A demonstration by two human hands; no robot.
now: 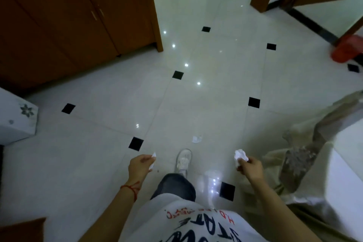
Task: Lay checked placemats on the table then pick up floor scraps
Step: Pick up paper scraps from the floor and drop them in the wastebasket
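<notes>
I stand on a glossy white tiled floor [110,92] with small black diamond insets. My left hand [140,166] is closed on a small white paper scrap [153,158] that sticks out past the fingers. My right hand [250,168] grips a crumpled white paper ball [240,155]. One more crumpled white scrap [197,139] lies on the floor just ahead of my white shoe [183,160], between the two hands. No placemats or tabletop are in view.
A brown wooden cabinet [64,25] fills the upper left. A white flower-patterned box [16,118] stands at the left edge. Beige draped fabric [306,153] hangs over furniture on the right. A red object [346,51] sits by a doorway at the far right.
</notes>
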